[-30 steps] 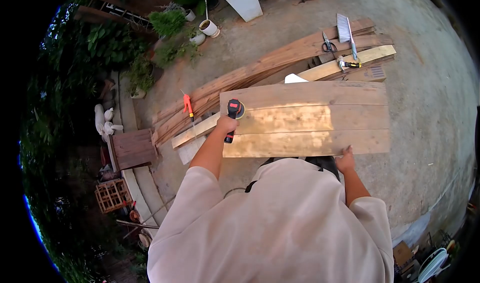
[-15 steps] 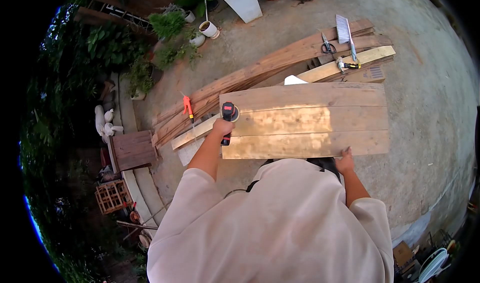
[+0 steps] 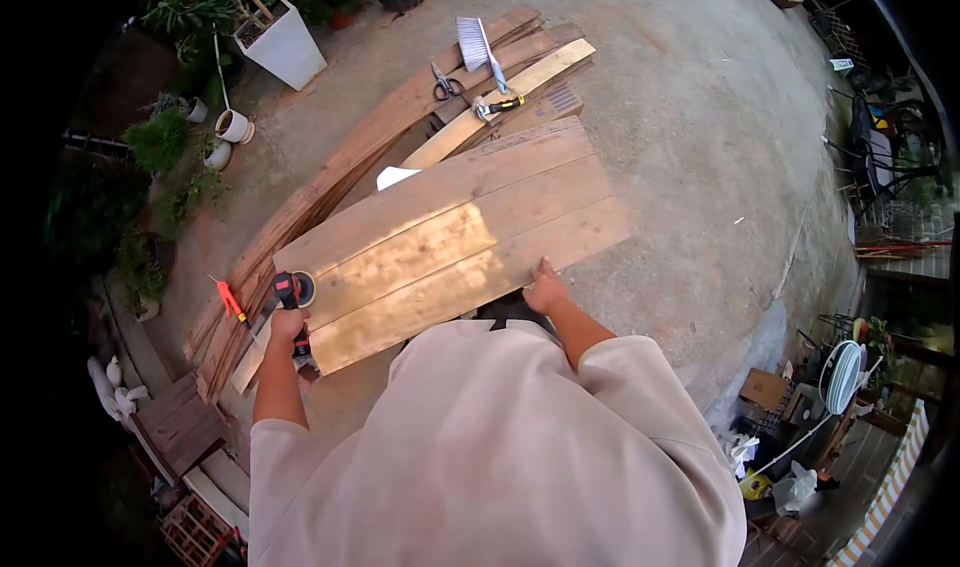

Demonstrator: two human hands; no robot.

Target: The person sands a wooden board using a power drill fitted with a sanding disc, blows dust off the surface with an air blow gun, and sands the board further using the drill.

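Observation:
A cordless sander, black and red with a round pad, sits at the left end of a wide plank panel. My left hand is wrapped round its body. The panel has a paler, brighter patch over its left and middle boards. At the panel's near edge, right of its middle, my right hand holds the edge, with fingers on the top face and the rest hidden beneath. An orange air blow gun lies just left of the sander.
Beyond the panel are long boards bearing scissors, a brush and a hammer. A white planter and potted plants stand at the upper left. A hose reel and a cardboard box are at the right.
The view has turned, so the panel and boards appear tilted and shifted left, and more of the right side shows. The sander has moved slightly toward the panel's left end.

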